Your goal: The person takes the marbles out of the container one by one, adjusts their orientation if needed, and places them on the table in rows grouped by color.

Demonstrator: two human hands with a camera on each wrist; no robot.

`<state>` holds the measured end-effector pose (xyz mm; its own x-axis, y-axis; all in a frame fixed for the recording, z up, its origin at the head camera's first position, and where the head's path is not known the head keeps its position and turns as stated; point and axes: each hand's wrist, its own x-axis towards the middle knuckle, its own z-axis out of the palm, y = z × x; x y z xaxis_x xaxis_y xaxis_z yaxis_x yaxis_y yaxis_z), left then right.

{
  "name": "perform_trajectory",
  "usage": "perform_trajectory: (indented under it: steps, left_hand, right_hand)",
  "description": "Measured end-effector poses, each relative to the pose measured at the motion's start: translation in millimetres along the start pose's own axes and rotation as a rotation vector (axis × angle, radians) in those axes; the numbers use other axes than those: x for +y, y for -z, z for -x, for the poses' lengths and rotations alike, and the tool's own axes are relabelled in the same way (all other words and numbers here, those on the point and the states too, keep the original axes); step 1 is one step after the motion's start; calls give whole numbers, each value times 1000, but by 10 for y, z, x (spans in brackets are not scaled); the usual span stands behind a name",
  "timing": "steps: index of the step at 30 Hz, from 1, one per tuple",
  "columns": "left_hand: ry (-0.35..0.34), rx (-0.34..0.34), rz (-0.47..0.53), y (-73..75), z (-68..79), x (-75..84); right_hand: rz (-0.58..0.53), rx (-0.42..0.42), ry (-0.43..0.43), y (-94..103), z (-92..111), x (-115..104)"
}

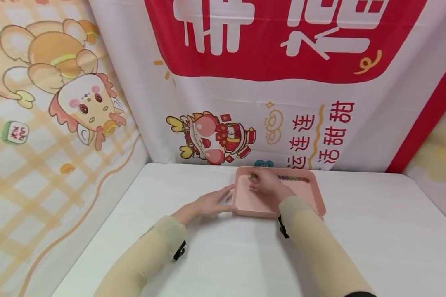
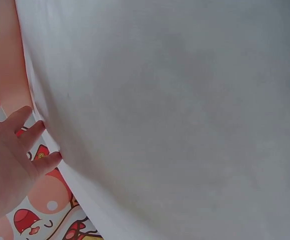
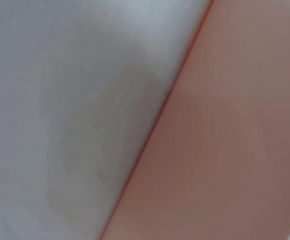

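A shallow pink tray (image 1: 258, 202) lies on the white table near the back wall. Small round coloured beads (image 1: 292, 178) form a row along its far inner side; part of the row is hidden behind my right hand. That right hand (image 1: 268, 183) reaches over the tray with curled fingers, their tips at a green bead (image 1: 252, 175) by the far left corner. My left hand (image 1: 216, 202) is at the tray's left side, thumb and fingers spread apart, fingertips right at the wall. In the left wrist view the left hand's fingers (image 2: 17, 117) appear extended beside the pink tray (image 2: 7, 60).
The white table (image 1: 223, 255) extends around the tray. Behind it hangs a white and red printed cloth (image 1: 208, 95) reaching down to the table's back edge. A patterned cloth wall (image 1: 41, 165) borders the left side.
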<state>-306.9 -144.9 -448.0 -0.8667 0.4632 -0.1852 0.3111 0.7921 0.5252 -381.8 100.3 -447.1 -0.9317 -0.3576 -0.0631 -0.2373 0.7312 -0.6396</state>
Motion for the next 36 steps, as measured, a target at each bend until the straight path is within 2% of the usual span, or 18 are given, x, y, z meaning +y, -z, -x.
perform_trajectory:
  steps: [3,6,11,17,20,24,27,36]
  left_hand:
    - [7,-6,-2,11,6,13]
    - [11,-13,-1,21,14,22]
    - [11,-21,-7,37,3,15]
    - [1,-21,-2,27,-14,-4]
    - [-2,-20,3,20,-9,4]
    - [5,-24,9,4,-7,17]
    - [10,-27,11,-2,-11,19]
    - [36,-28,10,4,-15,16]
  right_hand:
    - [-60,-13,-12,-8,4,-13]
    - [-124,-36,-61,-24,23,-29]
    - [-51,-47,-56,-37,41,-38]
    - [-108,-57,-127,-45,29,-82]
    - [-51,-52,-116,-41,4,-101]
    - [149,-32,6,-28,-16,-99]
    - [221,-21,59,-25,-28,-93]
    - [214,-25,18,-37,-95,-100]
